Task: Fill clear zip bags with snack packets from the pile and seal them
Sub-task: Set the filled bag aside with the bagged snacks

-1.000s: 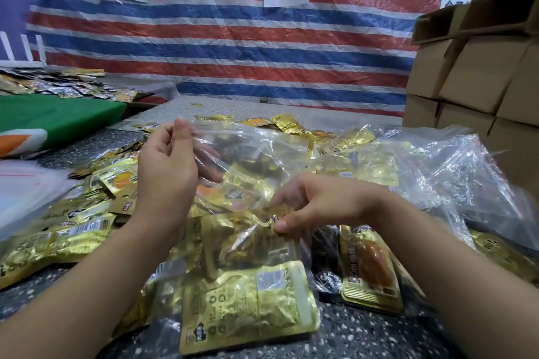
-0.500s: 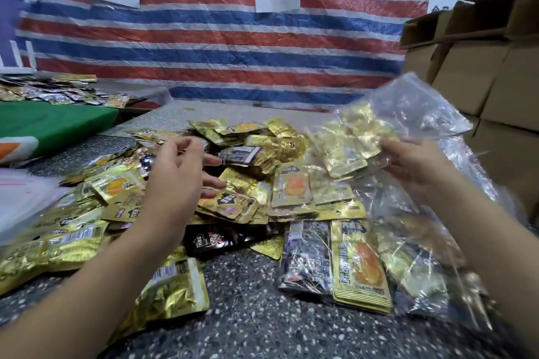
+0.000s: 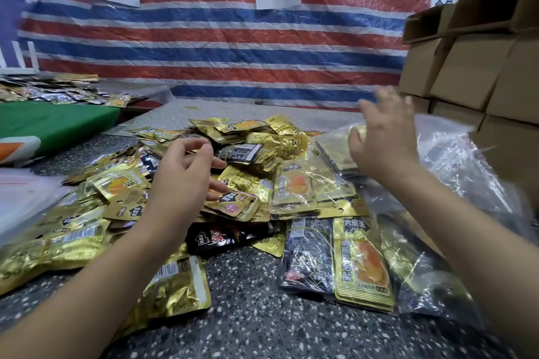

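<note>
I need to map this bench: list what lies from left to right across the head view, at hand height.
Green board → pile of gold snack packets → left hand over the pile → right hand, fingers spread → clear plastic bags → cardboard boxes.

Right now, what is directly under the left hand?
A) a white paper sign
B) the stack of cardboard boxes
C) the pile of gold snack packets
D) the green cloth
C: the left hand hovers with loosely curled fingers over the pile of gold snack packets on the speckled table, holding nothing, while the cardboard boxes stand far right.
</note>
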